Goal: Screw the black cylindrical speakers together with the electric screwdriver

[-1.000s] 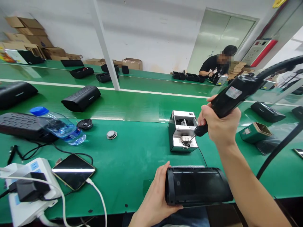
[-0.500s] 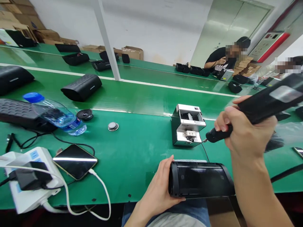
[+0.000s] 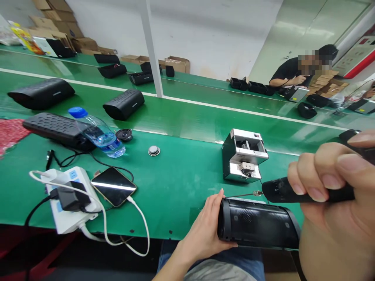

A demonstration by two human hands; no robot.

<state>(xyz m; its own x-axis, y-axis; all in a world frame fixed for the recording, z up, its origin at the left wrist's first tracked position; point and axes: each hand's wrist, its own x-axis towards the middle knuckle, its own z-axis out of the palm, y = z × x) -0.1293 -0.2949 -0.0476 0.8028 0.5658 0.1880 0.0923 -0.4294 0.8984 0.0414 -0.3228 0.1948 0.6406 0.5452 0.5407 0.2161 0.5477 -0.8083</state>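
Observation:
My left hand (image 3: 203, 230) grips the left end of a black speaker (image 3: 260, 224), thumb at the front and fingers at the back. The speaker lies at the table's front edge, over my lap. In my right hand (image 3: 331, 175), raised close to the camera, is a black electric screwdriver (image 3: 278, 190), fingers wrapped round it. Its long thin bit (image 3: 241, 195) points left, along the speaker's back edge near my left fingertips; whether it touches the speaker I cannot tell. Behind the speaker stands a silver and black screw feeder (image 3: 245, 158).
On the left are a power strip (image 3: 63, 210) with cables, a phone (image 3: 113, 187), a water bottle (image 3: 102, 136) lying on its side and a speaker driver (image 3: 124, 134). A small round metal part (image 3: 154, 150) lies mid-table. Across the table a person (image 3: 293, 72) works.
My right hand has lowered and come nearer the camera, bringing the screwdriver's bit from the screw feeder to the speaker's back edge. The view has shifted left. My left hand keeps its hold.

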